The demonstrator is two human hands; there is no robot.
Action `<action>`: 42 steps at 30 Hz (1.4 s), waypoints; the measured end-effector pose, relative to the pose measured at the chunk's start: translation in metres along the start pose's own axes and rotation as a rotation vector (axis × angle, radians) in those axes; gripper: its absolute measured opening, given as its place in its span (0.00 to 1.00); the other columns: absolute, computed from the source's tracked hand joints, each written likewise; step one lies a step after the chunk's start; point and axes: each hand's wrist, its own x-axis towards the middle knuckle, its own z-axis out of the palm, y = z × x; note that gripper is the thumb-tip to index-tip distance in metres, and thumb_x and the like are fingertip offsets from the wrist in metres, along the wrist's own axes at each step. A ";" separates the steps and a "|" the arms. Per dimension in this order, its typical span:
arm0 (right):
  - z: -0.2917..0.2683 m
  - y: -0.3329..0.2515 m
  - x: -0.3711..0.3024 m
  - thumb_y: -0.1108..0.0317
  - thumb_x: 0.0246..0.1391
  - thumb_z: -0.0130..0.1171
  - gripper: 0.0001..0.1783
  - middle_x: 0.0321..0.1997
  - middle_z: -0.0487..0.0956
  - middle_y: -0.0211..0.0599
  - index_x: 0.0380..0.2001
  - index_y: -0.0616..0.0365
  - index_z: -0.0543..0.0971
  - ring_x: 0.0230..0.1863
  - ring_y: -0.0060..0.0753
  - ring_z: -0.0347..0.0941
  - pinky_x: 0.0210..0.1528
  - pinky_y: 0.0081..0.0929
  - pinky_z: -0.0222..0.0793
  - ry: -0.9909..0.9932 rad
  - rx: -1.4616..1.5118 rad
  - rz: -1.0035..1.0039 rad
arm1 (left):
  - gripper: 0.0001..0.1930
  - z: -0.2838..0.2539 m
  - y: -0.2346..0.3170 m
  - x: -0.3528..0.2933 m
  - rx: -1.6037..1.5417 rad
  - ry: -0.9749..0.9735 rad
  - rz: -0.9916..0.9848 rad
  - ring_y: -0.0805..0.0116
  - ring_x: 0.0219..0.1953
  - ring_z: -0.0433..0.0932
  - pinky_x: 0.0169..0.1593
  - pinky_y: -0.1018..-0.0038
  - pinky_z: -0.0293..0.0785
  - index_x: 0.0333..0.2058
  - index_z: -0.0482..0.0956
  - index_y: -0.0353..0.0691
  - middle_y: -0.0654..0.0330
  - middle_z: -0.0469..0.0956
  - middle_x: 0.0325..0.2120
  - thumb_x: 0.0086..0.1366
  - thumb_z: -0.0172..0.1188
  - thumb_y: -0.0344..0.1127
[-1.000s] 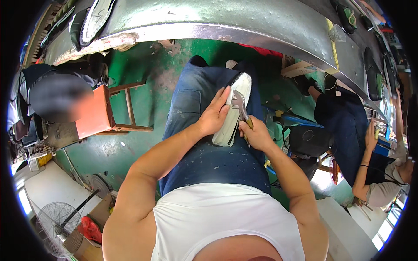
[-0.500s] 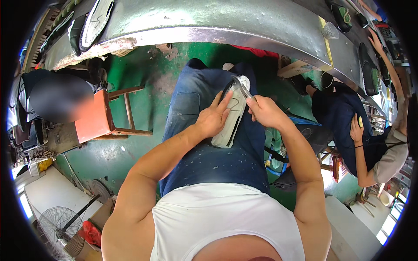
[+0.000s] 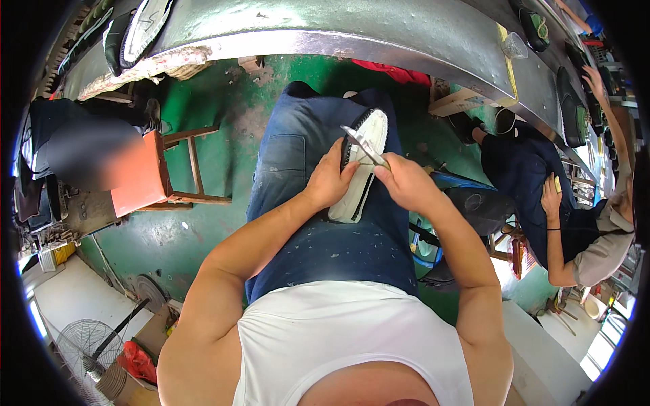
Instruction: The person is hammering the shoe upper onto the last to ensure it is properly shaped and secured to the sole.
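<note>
A shoe with a whitish underside and a black stitched rim lies bottom-up along my thighs, its rounded end pointing away from me. My left hand is closed on its left edge, thumb on the underside and the other fingers partly hidden. In my right hand is a slim metal tool, whose kind I cannot make out. The tool slants across the shoe towards its left rim. Whether its tip touches the shoe cannot be told.
A metal-topped bench crosses ahead, with shoes at its left end and more shoes at the right. An orange stool stands left. People sit on both sides. A caged fan is at lower left.
The metal tool has swung from the shoe's rounded end to slant leftwards across it. My right hand has come slightly nearer me and left. My left hand still holds the shoe.
</note>
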 end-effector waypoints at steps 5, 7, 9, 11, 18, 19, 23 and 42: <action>0.010 0.009 -0.007 0.54 0.68 0.48 0.21 0.33 0.78 0.60 0.37 0.66 0.72 0.39 0.65 0.75 0.43 0.52 0.69 -0.124 -0.190 0.178 | 0.43 -0.016 -0.011 -0.001 -0.093 -0.168 0.012 0.46 0.69 0.59 0.70 0.64 0.56 0.71 0.38 0.29 0.34 0.57 0.66 0.69 0.55 0.38; 0.005 0.001 -0.009 0.54 0.68 0.48 0.21 0.33 0.78 0.59 0.38 0.65 0.71 0.39 0.65 0.75 0.42 0.52 0.68 -0.141 -0.194 0.193 | 0.50 -0.043 -0.008 -0.018 -0.437 -0.532 -0.125 0.55 0.73 0.51 0.71 0.70 0.50 0.71 0.25 0.32 0.37 0.47 0.71 0.67 0.57 0.33; -0.002 -0.014 -0.008 0.53 0.67 0.49 0.20 0.33 0.78 0.58 0.38 0.64 0.72 0.39 0.65 0.75 0.42 0.52 0.68 -0.194 -0.099 0.224 | 0.52 -0.039 -0.019 -0.030 -0.409 -0.503 -0.101 0.54 0.73 0.49 0.72 0.71 0.48 0.70 0.22 0.33 0.37 0.45 0.71 0.67 0.58 0.33; 0.012 -0.014 -0.025 0.54 0.66 0.51 0.19 0.37 0.79 0.58 0.39 0.62 0.72 0.43 0.64 0.76 0.44 0.52 0.71 0.045 0.017 0.022 | 0.54 -0.040 -0.006 -0.026 -0.366 -0.480 -0.057 0.53 0.74 0.46 0.73 0.72 0.45 0.70 0.20 0.33 0.34 0.42 0.71 0.66 0.60 0.33; 0.036 0.024 -0.050 0.55 0.67 0.51 0.19 0.29 0.81 0.46 0.38 0.63 0.74 0.29 0.42 0.80 0.34 0.37 0.73 -0.057 0.300 0.316 | 0.39 -0.009 -0.028 0.021 -0.408 -0.143 -0.061 0.53 0.61 0.69 0.66 0.64 0.62 0.67 0.51 0.27 0.41 0.67 0.61 0.68 0.60 0.44; 0.041 0.027 -0.055 0.55 0.68 0.50 0.18 0.28 0.81 0.42 0.37 0.63 0.74 0.28 0.35 0.80 0.32 0.32 0.73 -0.015 0.398 0.405 | 0.34 -0.017 -0.011 0.038 -0.380 -0.223 -0.237 0.55 0.57 0.73 0.63 0.64 0.67 0.63 0.59 0.28 0.45 0.72 0.56 0.70 0.58 0.48; 0.051 0.053 -0.062 0.55 0.70 0.48 0.18 0.30 0.81 0.36 0.37 0.60 0.76 0.27 0.30 0.78 0.28 0.22 0.71 0.096 0.942 0.557 | 0.28 -0.041 0.008 0.065 -0.838 -0.315 -0.407 0.65 0.49 0.79 0.54 0.65 0.75 0.55 0.77 0.36 0.55 0.82 0.46 0.73 0.51 0.56; -0.002 0.077 0.018 0.56 0.69 0.51 0.14 0.40 0.82 0.37 0.45 0.56 0.73 0.32 0.25 0.78 0.30 0.28 0.76 0.277 1.071 0.524 | 0.40 -0.060 0.058 -0.009 0.462 -0.312 -0.058 0.41 0.62 0.68 0.60 0.57 0.70 0.67 0.63 0.39 0.37 0.61 0.64 0.66 0.53 0.63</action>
